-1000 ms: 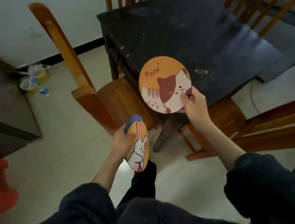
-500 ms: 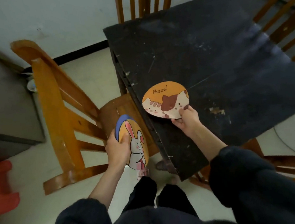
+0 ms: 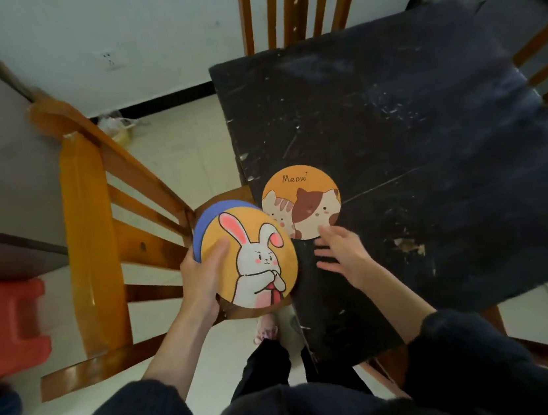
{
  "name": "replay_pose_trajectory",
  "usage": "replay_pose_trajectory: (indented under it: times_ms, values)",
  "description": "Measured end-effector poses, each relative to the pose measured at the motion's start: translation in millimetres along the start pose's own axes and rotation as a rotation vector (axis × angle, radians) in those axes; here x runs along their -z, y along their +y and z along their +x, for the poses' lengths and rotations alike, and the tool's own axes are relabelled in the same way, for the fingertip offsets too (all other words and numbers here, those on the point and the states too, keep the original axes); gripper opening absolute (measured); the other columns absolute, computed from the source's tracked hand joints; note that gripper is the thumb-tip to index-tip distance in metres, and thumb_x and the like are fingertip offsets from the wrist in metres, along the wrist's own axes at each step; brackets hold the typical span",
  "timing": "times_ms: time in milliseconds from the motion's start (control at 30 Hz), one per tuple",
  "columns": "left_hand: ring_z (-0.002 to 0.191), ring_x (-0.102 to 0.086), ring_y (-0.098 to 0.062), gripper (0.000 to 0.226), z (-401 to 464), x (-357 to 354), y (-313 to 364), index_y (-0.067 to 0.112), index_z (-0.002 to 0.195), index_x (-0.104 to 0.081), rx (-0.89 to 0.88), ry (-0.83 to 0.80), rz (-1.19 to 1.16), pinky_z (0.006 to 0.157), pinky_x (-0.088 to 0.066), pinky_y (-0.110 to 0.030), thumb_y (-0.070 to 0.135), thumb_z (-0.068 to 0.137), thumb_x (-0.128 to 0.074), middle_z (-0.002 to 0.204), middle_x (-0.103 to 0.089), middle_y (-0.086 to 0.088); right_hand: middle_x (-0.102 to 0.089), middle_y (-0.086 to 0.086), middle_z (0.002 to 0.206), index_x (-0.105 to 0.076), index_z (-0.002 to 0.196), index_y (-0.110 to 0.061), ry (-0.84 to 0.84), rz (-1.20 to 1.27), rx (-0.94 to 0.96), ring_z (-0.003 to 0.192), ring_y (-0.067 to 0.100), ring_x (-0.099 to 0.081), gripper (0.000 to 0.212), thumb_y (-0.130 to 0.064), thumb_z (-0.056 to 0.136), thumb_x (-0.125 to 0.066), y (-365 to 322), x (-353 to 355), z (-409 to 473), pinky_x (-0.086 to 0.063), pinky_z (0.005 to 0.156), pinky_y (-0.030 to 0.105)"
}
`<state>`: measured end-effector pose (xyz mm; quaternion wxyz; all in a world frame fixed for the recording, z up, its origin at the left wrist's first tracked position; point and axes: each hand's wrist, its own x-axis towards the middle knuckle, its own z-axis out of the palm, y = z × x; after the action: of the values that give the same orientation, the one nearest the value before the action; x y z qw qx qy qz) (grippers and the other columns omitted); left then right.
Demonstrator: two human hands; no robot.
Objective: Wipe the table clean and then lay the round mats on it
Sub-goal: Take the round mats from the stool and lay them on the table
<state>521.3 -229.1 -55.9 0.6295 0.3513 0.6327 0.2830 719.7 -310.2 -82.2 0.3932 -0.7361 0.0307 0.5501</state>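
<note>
The cat mat (image 3: 301, 204), a round orange mat with two cartoon cats and the word "Meow", lies flat on the black table (image 3: 431, 153) close to its near left edge. The right hand (image 3: 342, 254) is just in front of that mat with its fingers spread and loose, gripping nothing; one fingertip reaches the mat's near rim, though the blur makes it hard to say whether it actually touches. The left hand (image 3: 202, 281) holds the rabbit mat (image 3: 251, 255), a round orange mat with a white rabbit on it, tilted up toward the camera, with the thumb laid across its face and the other fingers hidden behind. A blue mat (image 3: 205, 221) sits behind the rabbit mat in the same grip, showing only as a crescent along the upper left edge. These two mats are off the table, held over the gap between it and the wooden chair (image 3: 92, 229) on the left, and the rabbit mat's right edge overlaps the cat mat in the view. The tabletop is scuffed, with pale scratches and a chipped patch (image 3: 408, 246) to the right of the right hand. A red stool (image 3: 7, 322) stands on the floor at the far left.
</note>
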Motion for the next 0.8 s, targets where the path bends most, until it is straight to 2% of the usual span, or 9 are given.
replay_pose_trajectory:
  times_ms: [67, 133, 200, 267, 367, 533, 667, 733, 800]
  values:
    - [0.084, -0.068, -0.018, 0.033, 0, -11, 4, 0.022, 0.111, -0.060, 0.031, -0.059, -0.006, 0.064, -0.054, -0.030, 0.027, 0.080, -0.069, 0.099, -0.070, -0.002, -0.061, 0.000, 0.108, -0.055, 0.100, -0.032, -0.218, -0.012, 0.004, 0.095, 0.017, -0.059, 0.014, -0.040, 0.090, -0.051, -3, 2, -11, -0.052, 0.068, 0.033]
    - [0.079, -0.070, -0.014, 0.028, -2, -28, 6, 0.024, 0.109, -0.062, 0.039, -0.126, 0.021, 0.059, -0.053, -0.027, 0.033, 0.083, -0.066, 0.098, -0.072, -0.001, -0.062, 0.006, 0.114, -0.057, 0.106, -0.029, -0.305, 0.006, 0.071, 0.103, 0.024, -0.060, 0.020, -0.038, 0.090, -0.052, -7, 8, -15, -0.054, 0.073, 0.037]
    - [0.075, -0.069, -0.012, 0.032, -4, -44, 6, 0.024, 0.112, -0.059, 0.085, -0.146, 0.033, 0.053, -0.052, -0.024, 0.044, 0.088, -0.056, 0.093, -0.071, 0.003, -0.064, 0.009, 0.114, -0.058, 0.111, -0.024, -0.253, -0.031, 0.163, 0.100, 0.022, -0.064, 0.023, -0.032, 0.090, -0.054, -11, 17, -18, -0.056, 0.078, 0.037]
    - [0.074, -0.068, -0.012, 0.036, -7, -57, 3, 0.026, 0.114, -0.057, 0.179, -0.142, 0.009, 0.049, -0.052, -0.024, 0.051, 0.091, -0.045, 0.090, -0.070, 0.003, -0.065, 0.004, 0.116, -0.054, 0.119, -0.024, -0.153, -0.188, 0.281, 0.099, 0.017, -0.064, 0.031, -0.028, 0.089, -0.057, -11, 29, -18, -0.054, 0.085, 0.039]
    - [0.090, -0.067, -0.021, 0.039, -11, -68, -6, 0.023, 0.120, -0.057, 0.286, -0.215, -0.070, 0.063, -0.054, -0.032, 0.048, 0.095, -0.041, 0.103, -0.070, -0.003, -0.064, -0.001, 0.117, -0.048, 0.127, -0.022, -0.017, -0.450, 0.421, 0.106, 0.016, -0.060, 0.040, -0.033, 0.090, -0.055, -3, 43, -16, -0.050, 0.093, 0.040]
    - [0.090, -0.067, -0.026, 0.025, -20, -83, -13, 0.019, 0.111, -0.062, 0.405, -0.271, -0.172, 0.063, -0.053, -0.034, 0.033, 0.093, -0.051, 0.104, -0.070, -0.008, -0.066, 0.000, 0.096, -0.053, 0.090, -0.022, 0.019, -0.303, 0.295, 0.090, 0.016, -0.064, 0.014, -0.023, 0.082, -0.065, 12, 69, -9, -0.055, 0.080, 0.037]
    - [0.102, -0.062, -0.028, 0.034, -23, -102, -19, 0.020, 0.127, -0.052, 0.344, -0.275, -0.108, 0.076, -0.052, -0.041, 0.032, 0.096, -0.048, 0.117, -0.064, -0.009, -0.063, -0.004, 0.092, -0.053, 0.088, -0.025, -0.004, -0.324, 0.358, 0.089, 0.013, -0.062, 0.008, -0.019, 0.087, -0.058, 12, 94, -6, -0.053, 0.071, 0.029]
    - [0.104, -0.061, -0.027, 0.034, -27, -112, -22, 0.018, 0.129, -0.051, 0.296, -0.266, -0.133, 0.083, -0.051, -0.043, 0.030, 0.097, -0.045, 0.121, -0.062, -0.007, -0.063, -0.003, 0.093, -0.052, 0.088, -0.025, 0.035, -0.330, 0.395, 0.088, 0.012, -0.062, 0.008, -0.018, 0.089, -0.054, 9, 110, -4, -0.054, 0.069, 0.029]
    - [0.104, -0.061, -0.027, 0.036, -28, -120, -24, 0.014, 0.130, -0.049, 0.248, -0.240, -0.157, 0.086, -0.050, -0.044, 0.028, 0.098, -0.042, 0.123, -0.060, -0.007, -0.065, -0.003, 0.092, -0.053, 0.088, -0.026, 0.102, -0.231, 0.370, 0.084, 0.010, -0.064, 0.010, -0.017, 0.089, -0.054, 7, 133, -2, -0.053, 0.059, 0.025]
